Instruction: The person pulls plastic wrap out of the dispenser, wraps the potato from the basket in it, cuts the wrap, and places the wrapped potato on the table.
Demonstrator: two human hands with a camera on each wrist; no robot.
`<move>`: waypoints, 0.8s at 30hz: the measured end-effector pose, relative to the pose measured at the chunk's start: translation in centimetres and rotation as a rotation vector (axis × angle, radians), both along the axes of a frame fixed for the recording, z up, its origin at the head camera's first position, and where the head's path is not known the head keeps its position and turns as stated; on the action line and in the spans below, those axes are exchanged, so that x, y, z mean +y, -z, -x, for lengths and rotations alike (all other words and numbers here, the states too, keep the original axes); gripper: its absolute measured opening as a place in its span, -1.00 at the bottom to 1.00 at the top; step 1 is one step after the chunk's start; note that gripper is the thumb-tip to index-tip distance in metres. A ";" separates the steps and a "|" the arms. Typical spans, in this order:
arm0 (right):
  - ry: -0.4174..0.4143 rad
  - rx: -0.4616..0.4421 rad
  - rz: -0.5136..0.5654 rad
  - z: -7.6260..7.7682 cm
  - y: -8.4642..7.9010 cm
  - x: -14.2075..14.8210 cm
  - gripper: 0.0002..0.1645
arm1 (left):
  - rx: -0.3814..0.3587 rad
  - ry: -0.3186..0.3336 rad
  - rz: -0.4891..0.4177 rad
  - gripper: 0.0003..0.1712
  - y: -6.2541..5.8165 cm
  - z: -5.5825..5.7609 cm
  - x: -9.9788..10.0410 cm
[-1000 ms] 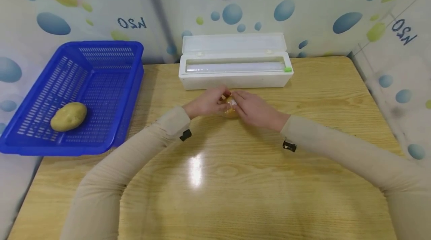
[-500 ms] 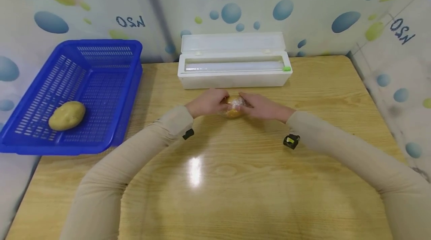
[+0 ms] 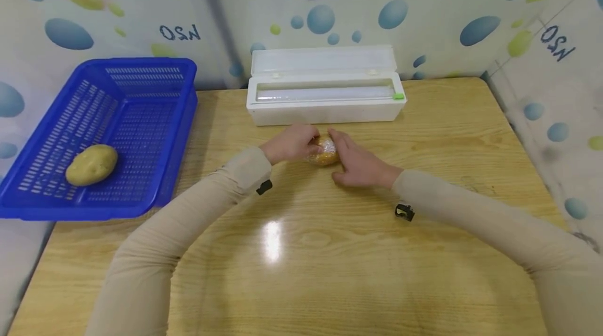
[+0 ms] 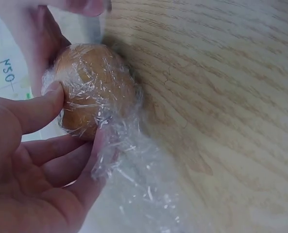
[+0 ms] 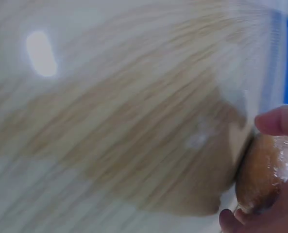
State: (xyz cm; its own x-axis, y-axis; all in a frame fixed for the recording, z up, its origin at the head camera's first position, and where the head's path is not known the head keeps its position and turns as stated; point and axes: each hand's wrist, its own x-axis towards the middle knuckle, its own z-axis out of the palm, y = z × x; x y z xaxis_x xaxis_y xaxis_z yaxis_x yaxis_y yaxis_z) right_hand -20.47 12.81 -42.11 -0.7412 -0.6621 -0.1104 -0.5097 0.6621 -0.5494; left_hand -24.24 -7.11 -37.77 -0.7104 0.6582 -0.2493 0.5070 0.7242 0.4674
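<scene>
On the table, a rounded orange-brown thing in cling film (image 3: 326, 152) lies between my two hands; its kind is not clear through the wrap. In the head view my left hand (image 3: 292, 143) holds its left side. The left wrist view shows the left thumb pressed on the film and the fingers curled under, with a loose tail of cling film (image 4: 144, 182) trailing from the bundle. My right hand (image 3: 361, 163) touches the right side with extended fingers, its thumb held apart near the table. Part of the wrapped thing is hidden by the fingers.
Behind the hands stands a white cling film dispenser (image 3: 325, 113), its lid raised and a film roll (image 3: 325, 93) inside. At left sits a blue plastic basket (image 3: 183, 116) holding a potato (image 3: 91, 165). A patterned wall (image 3: 301, 6) borders the wooden table (image 3: 306, 268).
My right hand first lay flat against the wrapped thing, then gripped it, and now has straightened its fingers and moved its thumb away. The left hand keeps its hold almost in place.
</scene>
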 end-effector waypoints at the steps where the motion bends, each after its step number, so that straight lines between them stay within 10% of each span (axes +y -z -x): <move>1: 0.005 -0.013 0.019 0.1 0.0 -0.1 0.11 | 0.001 0.000 -0.001 -0.68 0.0 0.0 -0.1; 10: -0.006 -0.012 0.031 1.1 -0.6 -0.9 -0.29 | -0.004 0.012 0.004 -0.74 0.0 0.2 -0.2; 16: 0.020 -0.219 0.115 2.1 -1.3 0.0 -0.32 | -0.023 0.007 -0.005 -0.76 -0.2 0.3 -0.2; 24: -0.012 -0.049 0.006 2.3 -0.7 -0.2 -0.34 | -0.016 0.006 -0.048 -0.74 0.4 0.2 -0.5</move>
State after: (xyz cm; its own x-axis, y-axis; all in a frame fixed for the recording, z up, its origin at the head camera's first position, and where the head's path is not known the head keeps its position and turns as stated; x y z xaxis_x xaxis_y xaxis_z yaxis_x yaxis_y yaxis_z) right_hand -22.80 12.64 -41.42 -0.7267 -0.6721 -0.1423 -0.4900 0.6523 -0.5783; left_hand -24.44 -7.59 -38.19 -0.7024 0.6741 -0.2285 0.5036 0.6975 0.5098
